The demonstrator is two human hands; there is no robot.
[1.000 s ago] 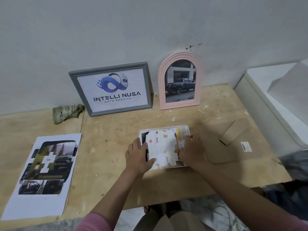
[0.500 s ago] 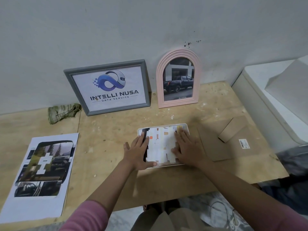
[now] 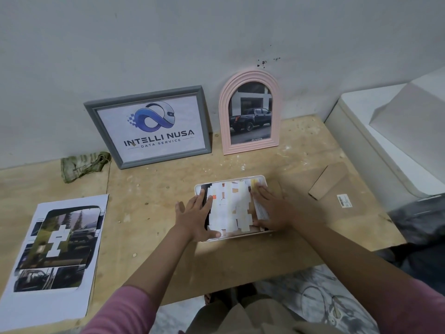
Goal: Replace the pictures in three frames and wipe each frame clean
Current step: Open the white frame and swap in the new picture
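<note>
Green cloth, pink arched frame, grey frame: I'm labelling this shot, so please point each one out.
Green cloth point(image 3: 83, 166), head view, middle of the crumpled bundle.
Pink arched frame point(image 3: 224, 121), head view, left side of its rim.
Grey frame point(image 3: 166, 157), head view, bottom rail.

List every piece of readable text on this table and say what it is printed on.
"INTELLI NUSA" on the print in the grey frame.
"DATA SERVICE" below it, same print.
"TOYOTA" at the foot of the truck photo in the pink arched frame.
Barcode sticker on the cardboard backing: too small to read.
</note>
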